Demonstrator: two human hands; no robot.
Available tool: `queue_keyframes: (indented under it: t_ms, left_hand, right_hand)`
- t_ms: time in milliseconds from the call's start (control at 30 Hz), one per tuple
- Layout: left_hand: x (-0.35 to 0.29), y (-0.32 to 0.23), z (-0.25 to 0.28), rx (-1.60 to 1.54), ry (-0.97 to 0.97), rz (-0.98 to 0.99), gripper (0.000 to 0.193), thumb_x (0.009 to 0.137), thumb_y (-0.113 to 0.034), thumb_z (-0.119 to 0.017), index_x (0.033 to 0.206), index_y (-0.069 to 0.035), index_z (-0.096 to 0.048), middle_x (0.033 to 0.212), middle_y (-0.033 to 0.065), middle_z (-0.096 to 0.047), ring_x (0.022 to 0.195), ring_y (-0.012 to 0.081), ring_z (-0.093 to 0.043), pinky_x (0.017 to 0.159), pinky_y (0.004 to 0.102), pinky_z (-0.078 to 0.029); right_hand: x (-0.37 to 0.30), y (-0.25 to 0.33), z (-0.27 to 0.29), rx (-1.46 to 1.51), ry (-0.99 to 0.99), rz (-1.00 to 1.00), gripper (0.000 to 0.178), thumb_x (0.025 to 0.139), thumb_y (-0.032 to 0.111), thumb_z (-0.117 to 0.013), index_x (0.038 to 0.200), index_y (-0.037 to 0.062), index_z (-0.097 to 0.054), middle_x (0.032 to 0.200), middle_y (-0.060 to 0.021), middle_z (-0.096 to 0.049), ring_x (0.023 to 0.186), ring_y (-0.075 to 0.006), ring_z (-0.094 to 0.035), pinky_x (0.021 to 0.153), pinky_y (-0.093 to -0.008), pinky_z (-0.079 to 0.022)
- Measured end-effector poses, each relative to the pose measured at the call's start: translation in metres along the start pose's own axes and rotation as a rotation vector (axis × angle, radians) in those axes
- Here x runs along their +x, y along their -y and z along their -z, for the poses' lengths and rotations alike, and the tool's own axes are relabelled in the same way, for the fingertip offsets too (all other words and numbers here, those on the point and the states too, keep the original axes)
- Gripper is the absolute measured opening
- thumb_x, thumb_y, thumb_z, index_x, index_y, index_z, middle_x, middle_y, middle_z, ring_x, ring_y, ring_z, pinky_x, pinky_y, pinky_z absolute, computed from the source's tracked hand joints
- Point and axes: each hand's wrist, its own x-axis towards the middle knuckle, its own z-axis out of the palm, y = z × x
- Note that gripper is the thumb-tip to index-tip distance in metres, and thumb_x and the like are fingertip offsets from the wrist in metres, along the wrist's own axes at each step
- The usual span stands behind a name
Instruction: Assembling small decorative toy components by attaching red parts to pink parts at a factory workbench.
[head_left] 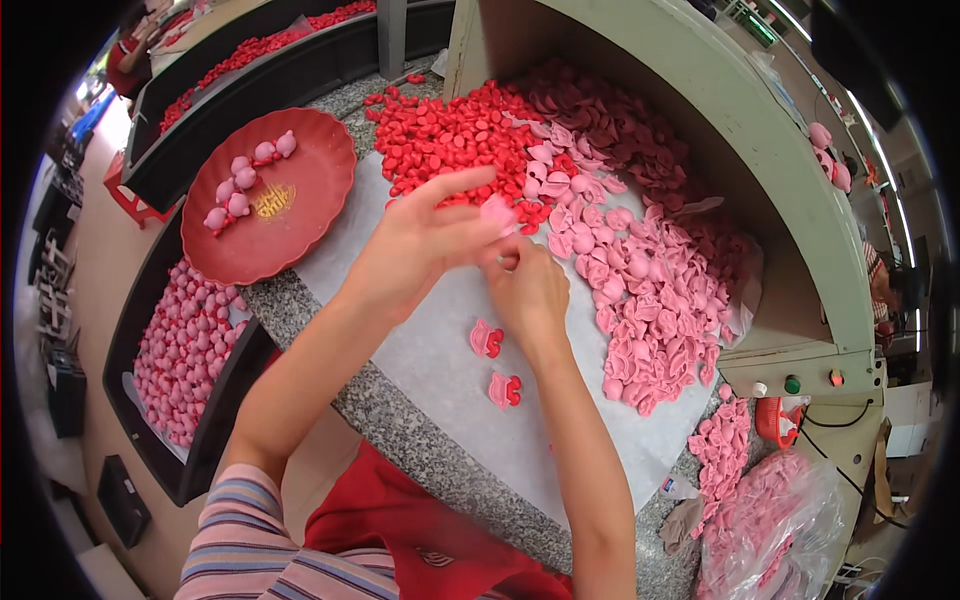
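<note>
My left hand (425, 235) pinches a small pink moulded piece (497, 213) between thumb and fingertips, one finger raised. Right beside it, the fingers of my right hand (530, 290) are closed in a pinch; whatever they grip is hidden. Below them on a white sheet (430, 395) lie two small pink-and-red pieces, an upper one (484, 340) and a lower one (503, 391). Beyond my hands is a heap of glossy red pieces (450, 135). A heap of pink pieces (650, 290), some round and some thin and folded, spreads to the right.
A red scalloped plate (310, 190) with several pink balls stands at the left on the granite tabletop (385, 425). Black trays hold pink-and-red pieces (190, 350) and red ones. A pale green machine housing (790, 200) arches over the heaps. A plastic bag of pink pieces (770, 530) sits lower right.
</note>
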Motion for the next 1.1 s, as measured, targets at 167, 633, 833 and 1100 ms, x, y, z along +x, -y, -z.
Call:
queue_keyframes:
  t_ms: [167, 633, 833, 1100]
  left_hand:
    - [-0.058, 0.016, 0.02, -0.413, -0.034, 0.191, 0.048, 0.086, -0.009, -0.052, 0.128, 0.003, -0.033, 0.115, 0.0213, -0.051, 0.104, 0.0284, -0.055, 0.084, 0.0278, -0.049]
    - [-0.097, 0.048, -0.052, -0.288, 0.062, 0.321, 0.031, 0.085, -0.008, -0.054, 0.115, 0.001, -0.052, 0.103, 0.0099, -0.06, 0.091, 0.0141, -0.059, 0.076, 0.026, -0.051]
    - [-0.103, 0.057, -0.069, -0.32, 0.046, 0.412, 0.029, 0.085, -0.009, -0.056, 0.112, 0.0, -0.054, 0.1, 0.0062, -0.06, 0.089, 0.0119, -0.058, 0.076, 0.024, -0.049]
    - [-0.105, 0.055, -0.083, -0.14, 0.187, 0.267, 0.023, 0.08, -0.001, -0.06, 0.102, 0.004, -0.056, 0.093, 0.0105, -0.061, 0.085, 0.0167, -0.06, 0.077, 0.0281, -0.05]
  right_hand:
    - [0.007, -0.005, -0.003, 0.238, 0.13, -0.173, 0.024, 0.071, 0.017, -0.069, 0.084, -0.0009, -0.061, 0.083, -0.0125, -0.063, 0.073, -0.0222, -0.062, 0.065, -0.0318, -0.048]
    - [-0.133, 0.003, 0.1, 0.095, -0.272, 0.392, 0.022, 0.067, -0.007, -0.065, 0.087, -0.0003, -0.061, 0.087, -0.0117, -0.061, 0.072, -0.0179, -0.06, 0.061, -0.024, -0.048]
    - [-0.158, -0.005, 0.114, 0.191, -0.223, 0.246, 0.025, 0.065, -0.005, -0.069, 0.088, 0.0, -0.062, 0.082, -0.0098, -0.061, 0.071, -0.016, -0.059, 0.061, -0.0234, -0.047]
    - [-0.16, -0.019, 0.125, 0.34, -0.283, 0.205, 0.024, 0.065, -0.001, -0.072, 0.086, -0.0013, -0.063, 0.082, -0.0082, -0.061, 0.065, -0.0124, -0.059, 0.058, -0.0214, -0.047]
